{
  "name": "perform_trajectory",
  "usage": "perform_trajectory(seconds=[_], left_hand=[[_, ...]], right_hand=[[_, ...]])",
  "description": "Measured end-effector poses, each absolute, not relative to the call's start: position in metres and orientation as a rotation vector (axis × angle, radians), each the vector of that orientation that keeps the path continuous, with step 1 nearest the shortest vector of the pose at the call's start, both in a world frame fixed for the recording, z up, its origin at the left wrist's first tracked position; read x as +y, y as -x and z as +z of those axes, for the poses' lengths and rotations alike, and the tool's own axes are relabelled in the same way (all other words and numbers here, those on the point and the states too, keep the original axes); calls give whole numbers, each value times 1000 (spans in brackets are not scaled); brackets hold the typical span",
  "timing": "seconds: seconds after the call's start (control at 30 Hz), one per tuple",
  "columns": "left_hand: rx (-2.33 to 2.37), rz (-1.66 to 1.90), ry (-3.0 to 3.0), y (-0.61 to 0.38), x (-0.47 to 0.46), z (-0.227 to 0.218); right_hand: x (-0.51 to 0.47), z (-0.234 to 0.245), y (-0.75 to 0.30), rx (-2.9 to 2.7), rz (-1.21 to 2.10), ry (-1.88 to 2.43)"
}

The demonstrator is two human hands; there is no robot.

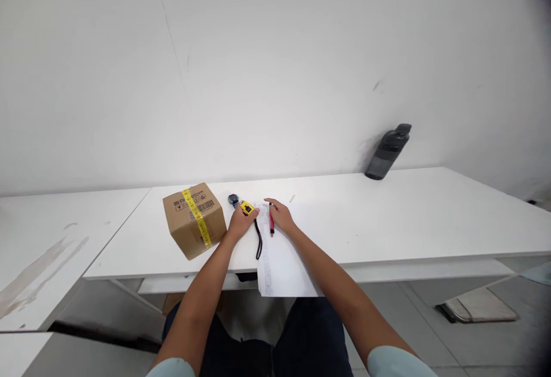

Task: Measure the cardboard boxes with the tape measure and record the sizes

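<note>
My left hand is closed around a yellow tool with a black wrist cord on the white table; the cord trails toward the table's front edge. My right hand rests flat with fingers stretched out on a white sheet of paper that overhangs the front edge. A red pen lies on the sheet just left of that hand. A small cardboard box with yellow tape stands left of my left hand. A small blue object lies just beyond the yellow tool.
A dark bottle leans against the wall at the table's back right. A second white table adjoins on the left. A flat grey thing lies on the floor at the right.
</note>
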State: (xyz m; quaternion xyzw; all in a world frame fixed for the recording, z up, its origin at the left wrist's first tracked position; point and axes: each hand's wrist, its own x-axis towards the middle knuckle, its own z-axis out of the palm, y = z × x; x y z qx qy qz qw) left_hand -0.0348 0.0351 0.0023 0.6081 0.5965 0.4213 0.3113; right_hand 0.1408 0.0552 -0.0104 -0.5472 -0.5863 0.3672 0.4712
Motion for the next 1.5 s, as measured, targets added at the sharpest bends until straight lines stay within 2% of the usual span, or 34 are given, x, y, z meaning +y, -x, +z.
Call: perform_trajectory(seconds=[0.23,0.57,0.83,1.03,1.5], left_hand=[[1643,1131,-1602,31,47,-6],[1709,1044,-1698,26,50,4],[1655,1066,-1785,27,53,-4],[1536,1142,-1678,29,58,-14],[1314,1221,-1484,28,63,-23]], right_hand=[[71,-20,-161,-1185,1117,1025],[56,-15,-167,-1224,1194,908],[42,-11,-164,-1383,1111,1035],[31,-8,-157,-1421,1051,1210],[27,-10,-155,-1493,995,1310]])
